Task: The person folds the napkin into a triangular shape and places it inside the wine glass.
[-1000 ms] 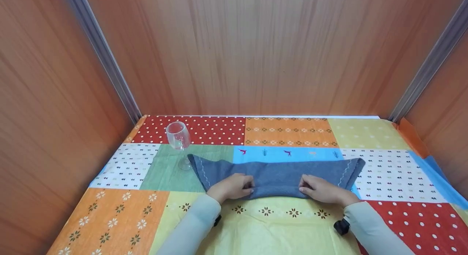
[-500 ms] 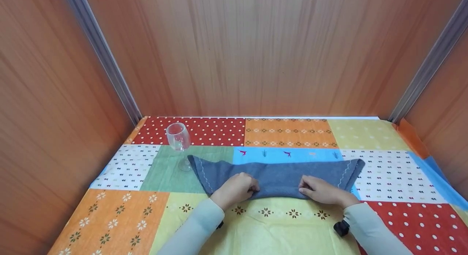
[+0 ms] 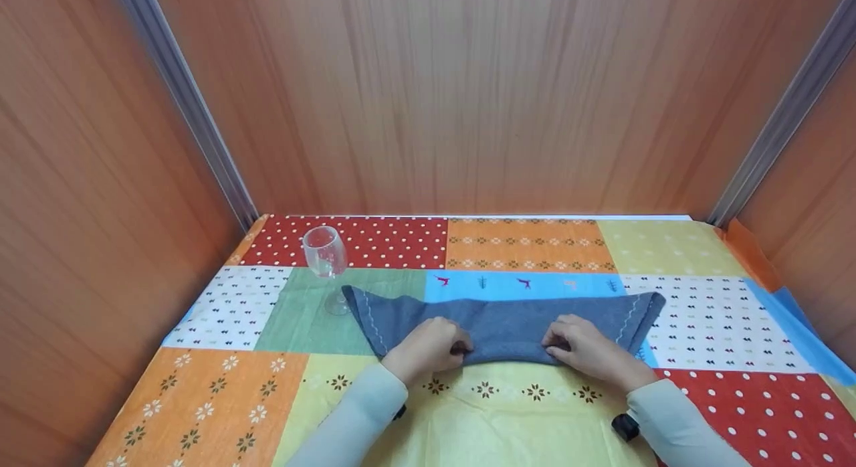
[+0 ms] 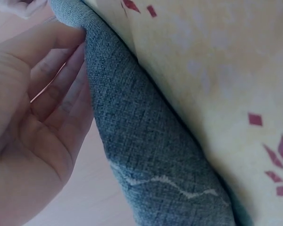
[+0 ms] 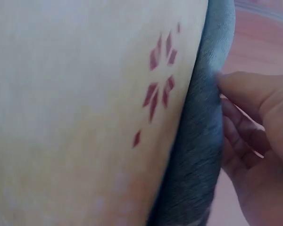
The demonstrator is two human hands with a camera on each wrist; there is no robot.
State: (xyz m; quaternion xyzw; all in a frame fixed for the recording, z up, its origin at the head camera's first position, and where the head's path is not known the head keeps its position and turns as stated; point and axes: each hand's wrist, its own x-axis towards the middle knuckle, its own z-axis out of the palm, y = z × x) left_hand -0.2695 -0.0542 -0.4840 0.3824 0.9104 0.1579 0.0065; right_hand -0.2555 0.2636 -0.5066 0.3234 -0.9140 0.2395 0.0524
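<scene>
A grey-blue cloth napkin (image 3: 505,326) lies folded into a wide band, its pointed ends flaring left and right with pale wavy stitching. My left hand (image 3: 431,346) pinches its near folded edge left of the middle. In the left wrist view the left thumb (image 4: 56,37) meets the napkin (image 4: 127,103), and the other fingers curl behind it. On the right of the middle, my right hand (image 3: 592,346) pinches the same folded edge. The right wrist view has the right thumb (image 5: 240,87) against the napkin (image 5: 198,136), with its fingertips partly hidden.
A clear stemmed wine glass (image 3: 326,253) stands upright at the back left, its foot close to the napkin's left tip. A patchwork tablecloth (image 3: 221,400) covers the table. Wood-patterned panels (image 3: 428,106) rise behind and at both sides.
My left hand has shifted slightly right along the napkin's near edge. My right hand's fingers have moved a little up and left. The napkin's shape is almost the same.
</scene>
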